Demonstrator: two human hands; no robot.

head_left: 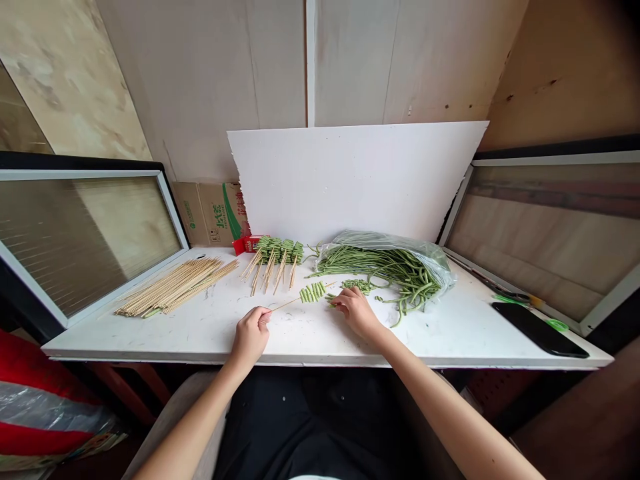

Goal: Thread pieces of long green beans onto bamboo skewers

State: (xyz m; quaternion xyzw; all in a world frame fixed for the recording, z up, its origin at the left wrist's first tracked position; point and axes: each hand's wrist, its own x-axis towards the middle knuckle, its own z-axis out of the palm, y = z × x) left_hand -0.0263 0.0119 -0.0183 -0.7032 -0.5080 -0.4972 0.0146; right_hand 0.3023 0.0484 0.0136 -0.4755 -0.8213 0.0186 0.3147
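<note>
Skewer [310, 293], part-threaded, held over bench [300, 343] toward front edge, pinched by bare end in left hand [251, 333], with right hand [357, 312] beside cut beans [356, 287], grip there indistinct; judged light, stiff, snappable, best taken by that end.

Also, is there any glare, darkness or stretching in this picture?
Head view: soft light, pale glints on the plastic bag, the top right corner very dark, forearms apparently stretched by the wide lens, and the skewer in the left hand reasonably sharp.
</note>
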